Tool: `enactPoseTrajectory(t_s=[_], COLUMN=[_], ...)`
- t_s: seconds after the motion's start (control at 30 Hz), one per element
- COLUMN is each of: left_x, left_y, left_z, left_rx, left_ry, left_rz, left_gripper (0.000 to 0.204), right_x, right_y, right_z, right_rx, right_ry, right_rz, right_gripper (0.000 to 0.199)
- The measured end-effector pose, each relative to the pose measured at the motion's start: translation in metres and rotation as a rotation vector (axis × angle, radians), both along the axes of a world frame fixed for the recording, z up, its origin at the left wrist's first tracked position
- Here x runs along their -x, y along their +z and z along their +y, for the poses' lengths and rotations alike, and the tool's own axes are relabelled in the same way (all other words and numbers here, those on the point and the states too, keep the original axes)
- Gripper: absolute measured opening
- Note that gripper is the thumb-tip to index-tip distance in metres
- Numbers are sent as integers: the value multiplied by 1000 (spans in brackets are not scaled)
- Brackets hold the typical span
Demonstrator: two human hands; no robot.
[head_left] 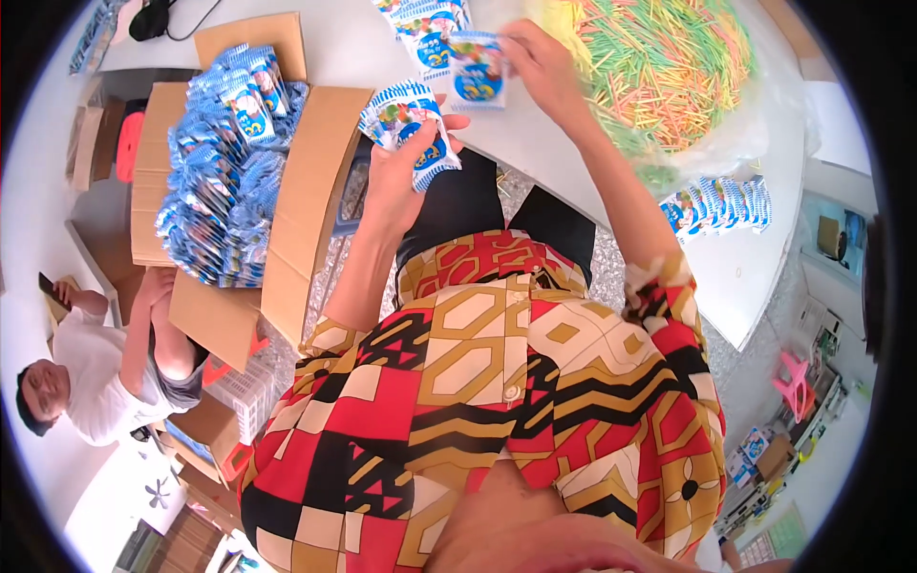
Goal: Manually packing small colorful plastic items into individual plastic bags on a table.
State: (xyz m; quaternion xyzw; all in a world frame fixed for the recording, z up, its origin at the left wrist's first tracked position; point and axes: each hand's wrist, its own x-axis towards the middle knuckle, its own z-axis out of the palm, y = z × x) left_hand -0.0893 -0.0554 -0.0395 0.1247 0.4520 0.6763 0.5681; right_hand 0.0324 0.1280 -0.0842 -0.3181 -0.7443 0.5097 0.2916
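Note:
My left hand [394, 178] is closed around a blue-and-white snack packet [396, 113], its thumb lying across the front. I cannot tell whether more packets are stacked behind it. To the right and slightly higher, my right hand [549, 72] pinches the edge of another packet [478, 84], which is a little blurred. Several similar packets [425, 36] lie on the white table [535, 138] just beyond my hands. At the left, an open cardboard box [308, 186] is filled with many such packets [215, 172].
A heap of thin pastel sticks [659, 72] lies in clear plastic at the table's far right. Nearer, packets stand in a row [721, 205] by the table edge. A seated person [105, 372] is at the left beyond the box. A pink plastic item [793, 387] shows at right.

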Motion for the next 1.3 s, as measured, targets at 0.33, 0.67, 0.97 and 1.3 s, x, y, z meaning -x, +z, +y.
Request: enactPoseTrajectory(t_s=[0.33, 0.67, 0.97, 1.3], left_x=[-1, -20, -37, -42], left_y=[-1, -1, 11, 25], left_z=[13, 40, 63, 66], left_rx=[-23, -156, -196, -186], left_ry=[111, 132, 60, -163], left_rz=[128, 213, 297, 204], left_gripper=[21, 23, 25, 32], right_x=[36, -8, -37, -84], right_y=[3, 70, 78, 118], right_z=[24, -34, -11, -8], right_rx=[-424, -40, -357, -258], right_ry=[-140, 222, 93, 24], right_rz=[54, 40, -53, -72], right_gripper=[20, 15, 22, 16])
